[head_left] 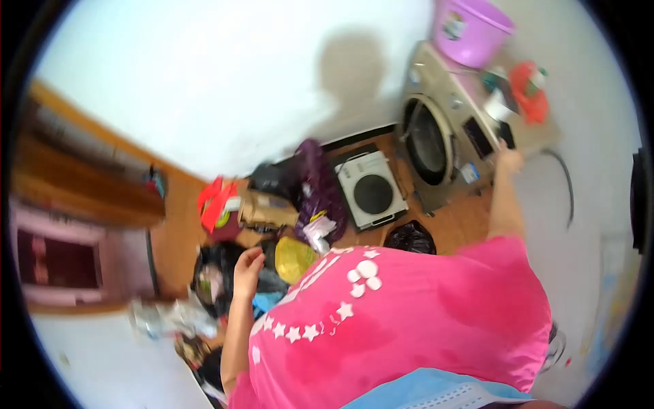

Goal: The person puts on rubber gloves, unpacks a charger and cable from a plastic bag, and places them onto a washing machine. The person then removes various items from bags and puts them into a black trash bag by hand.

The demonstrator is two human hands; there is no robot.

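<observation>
My right hand [509, 160] reaches to the top front edge of a beige front-loading washing machine [436, 194]. Its fingers are closed at the lower end of a small black flat object [505, 134], whose kind I cannot make out. Beside it is the machine's dark panel [478, 138]; lower down, the round door [427, 140] faces the floor side. My left hand [248, 269] hangs in the air over bags on the floor, fingers loosely bent, with nothing visible in it. Close to it lies a yellow bowl-like thing [293, 260].
A purple bucket [471, 34] and a red plastic bag [528, 92] stand on the machine. On the floor are a hot plate [372, 189], a purple bag [317, 187], a cardboard box [267, 210] and a black bag [410, 237]. A hose [569, 180] runs along the wall.
</observation>
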